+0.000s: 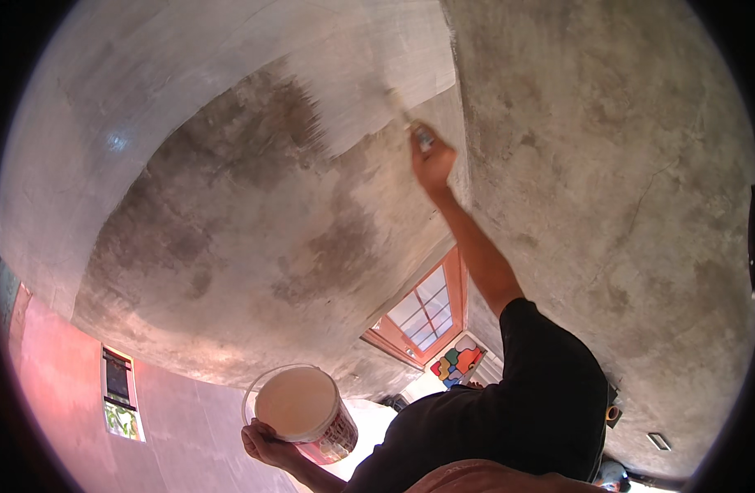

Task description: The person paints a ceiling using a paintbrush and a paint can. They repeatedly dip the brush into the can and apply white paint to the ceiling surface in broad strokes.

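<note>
My right hand [433, 160] is raised and closed around the handle of a paintbrush [404, 113]. The brush head is smeared by motion and lies against a pale, freshly coated band [353, 90] on the grey concrete ceiling [237, 205]. The coat ends in a ragged, streaky edge beside darker bare concrete. Low on the left, my left hand [266, 444] grips a paint bucket [340, 435] at its side and rim. This bucket is tilted toward the view, its thin handle hanging off the left side, and creamy white paint [293, 403] shows inside.
A mottled grey wall [616, 181] rises on the right. Farther off are an orange-framed glazed door [427, 308] and a multicoloured panel [458, 361]. On the left, a pink and lilac wall [180, 427] holds a small window [122, 394]. A socket plate [658, 442] sits low at right.
</note>
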Available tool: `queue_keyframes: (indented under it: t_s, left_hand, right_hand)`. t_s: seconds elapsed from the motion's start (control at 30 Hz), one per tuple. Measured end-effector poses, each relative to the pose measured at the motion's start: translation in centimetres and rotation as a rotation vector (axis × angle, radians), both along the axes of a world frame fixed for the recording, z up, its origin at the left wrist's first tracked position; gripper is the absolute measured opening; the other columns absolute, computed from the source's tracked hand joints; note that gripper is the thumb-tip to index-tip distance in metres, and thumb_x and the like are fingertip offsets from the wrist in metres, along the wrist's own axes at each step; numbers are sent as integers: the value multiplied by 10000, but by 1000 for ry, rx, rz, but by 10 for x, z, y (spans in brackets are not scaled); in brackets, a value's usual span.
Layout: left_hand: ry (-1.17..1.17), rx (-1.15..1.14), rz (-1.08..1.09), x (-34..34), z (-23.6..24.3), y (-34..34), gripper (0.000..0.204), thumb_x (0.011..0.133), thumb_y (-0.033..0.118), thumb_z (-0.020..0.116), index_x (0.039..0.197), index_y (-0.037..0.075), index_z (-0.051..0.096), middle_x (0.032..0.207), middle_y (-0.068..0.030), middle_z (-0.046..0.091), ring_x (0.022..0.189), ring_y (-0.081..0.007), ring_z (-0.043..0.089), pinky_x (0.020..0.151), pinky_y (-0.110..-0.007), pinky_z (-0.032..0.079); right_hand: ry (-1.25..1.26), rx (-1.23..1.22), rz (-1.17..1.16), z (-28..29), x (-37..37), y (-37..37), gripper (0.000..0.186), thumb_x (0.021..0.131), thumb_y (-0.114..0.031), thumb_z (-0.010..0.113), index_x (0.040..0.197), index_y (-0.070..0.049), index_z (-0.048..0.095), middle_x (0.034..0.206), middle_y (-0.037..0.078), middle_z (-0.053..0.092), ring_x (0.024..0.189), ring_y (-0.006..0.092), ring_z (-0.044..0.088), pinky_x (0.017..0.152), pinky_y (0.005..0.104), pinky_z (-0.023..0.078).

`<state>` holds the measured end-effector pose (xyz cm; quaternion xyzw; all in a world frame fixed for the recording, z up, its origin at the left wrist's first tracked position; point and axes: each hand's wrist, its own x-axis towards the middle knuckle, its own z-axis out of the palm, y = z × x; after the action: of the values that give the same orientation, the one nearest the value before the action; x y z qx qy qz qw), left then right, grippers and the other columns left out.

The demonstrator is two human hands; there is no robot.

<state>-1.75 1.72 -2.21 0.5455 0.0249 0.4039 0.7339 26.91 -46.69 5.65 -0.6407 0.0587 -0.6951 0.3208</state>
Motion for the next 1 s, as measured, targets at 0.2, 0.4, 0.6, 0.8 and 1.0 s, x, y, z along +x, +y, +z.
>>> queue_keyframes:
  t_s: [0.2, 0.4, 0.6, 0.8, 1.0]
  left_hand:
    - [13, 14, -13, -3, -6, 8, 432, 988, 196, 467, 578, 109, 359, 519, 12, 351, 521, -79, 319, 523, -239, 268]
    - [16, 39, 92, -8, -7, 15, 437, 972, 215, 500, 572, 115, 352, 516, 22, 332, 526, -76, 305, 543, -249, 259]
    - [-7, 34, 101, -14, -3, 13, 434, 962, 221, 520, 575, 122, 352, 523, 25, 328, 522, -72, 289, 544, -246, 251]
    - [17, 48, 155, -15, -5, 12, 382, 980, 192, 459, 619, 127, 354, 551, 33, 313, 525, -68, 293, 515, -238, 260]
    - [21, 26, 139, -16, 2, 12, 422, 976, 182, 482, 580, 115, 350, 527, 28, 317, 519, -70, 282, 521, -245, 245]
  right_hand:
    - [-134, -186, 482, -7, -70, 150, 229, 822, -80, 691, 1037, -1, 683, 773, 147, 688, 634, 147, 658, 573, 225, 498]
    - [93, 119, 671, -3, -92, 125, 230, 815, -99, 690, 1040, -50, 685, 846, 134, 702, 722, 134, 667, 640, 260, 517]
    - [-113, 101, -76, 7, -34, -58, 177, 818, -118, 686, 951, -2, 703, 649, 114, 657, 549, 94, 593, 501, 283, 457]
    - [-42, 128, -251, 20, 15, -136, 178, 802, -150, 686, 917, -15, 705, 672, 168, 657, 538, 269, 640, 498, 340, 479]
    - [-23, 125, -263, 17, 42, -141, 180, 797, -159, 696, 911, -21, 713, 635, 153, 642, 501, 239, 607, 493, 325, 471]
